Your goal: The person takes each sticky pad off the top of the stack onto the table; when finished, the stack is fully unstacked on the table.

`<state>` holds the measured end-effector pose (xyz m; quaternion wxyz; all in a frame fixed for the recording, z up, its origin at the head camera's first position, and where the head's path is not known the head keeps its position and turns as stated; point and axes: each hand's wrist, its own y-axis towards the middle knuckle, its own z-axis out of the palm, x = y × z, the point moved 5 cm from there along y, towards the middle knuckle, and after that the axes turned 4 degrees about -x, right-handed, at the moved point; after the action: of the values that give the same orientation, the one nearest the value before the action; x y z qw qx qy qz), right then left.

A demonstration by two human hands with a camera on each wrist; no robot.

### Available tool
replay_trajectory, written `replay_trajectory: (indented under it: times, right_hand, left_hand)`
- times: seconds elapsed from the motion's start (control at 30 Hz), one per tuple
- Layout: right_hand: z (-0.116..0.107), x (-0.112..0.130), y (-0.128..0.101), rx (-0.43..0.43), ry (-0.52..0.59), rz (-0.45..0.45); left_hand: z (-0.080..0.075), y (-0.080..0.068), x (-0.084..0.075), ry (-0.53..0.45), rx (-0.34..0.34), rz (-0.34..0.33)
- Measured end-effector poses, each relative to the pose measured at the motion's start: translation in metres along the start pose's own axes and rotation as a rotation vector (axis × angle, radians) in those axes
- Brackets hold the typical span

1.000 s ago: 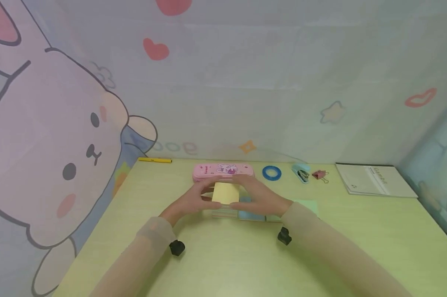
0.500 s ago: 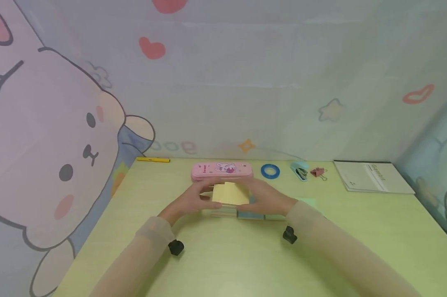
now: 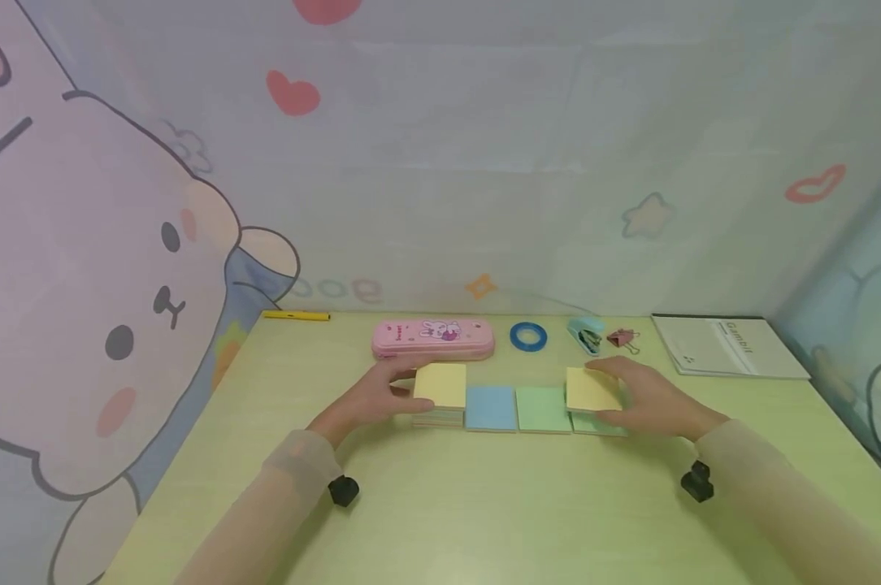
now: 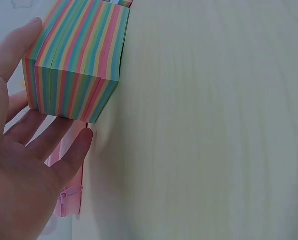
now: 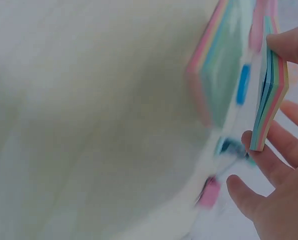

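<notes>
Yellow-topped note stack [image 3: 440,395] mid-tabletop, left hand [image 3: 371,398] grip curled round it; left wrist view alone shows its rainbow-striped sides. Right hand [image 3: 648,402] pinches a thinner pad [image 3: 592,390], clear of the tabletop only in the blurred right wrist view. Pencil case [image 3: 433,338] toward the far edge.

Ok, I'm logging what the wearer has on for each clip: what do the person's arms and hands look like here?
Both arms are covered by long, thin, pale beige sleeves, slightly sheer, that end at the wrists. The left hand and right hand are bare: no gloves, and no rings show. A small black device sits under each wrist, the left wrist device and the right wrist device. No cables or markings are visible.
</notes>
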<state>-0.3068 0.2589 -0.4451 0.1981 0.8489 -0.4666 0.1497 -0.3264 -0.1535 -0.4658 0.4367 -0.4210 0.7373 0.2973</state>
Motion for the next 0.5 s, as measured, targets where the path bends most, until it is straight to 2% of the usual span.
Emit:
replay_trajectory:
  times: [0.23, 0.5]
  right_hand:
    - [-0.017, -0.048, -0.043, -0.019, -0.028, 0.072]
    - [-0.017, -0.063, -0.058, 0.012, 0.034, 0.085]
  left_hand:
    - [-0.001, -0.002, -0.003, -0.011, -0.003, 0.006]
    - [0.000, -0.001, -0.006, -0.028, 0.007, -0.009]
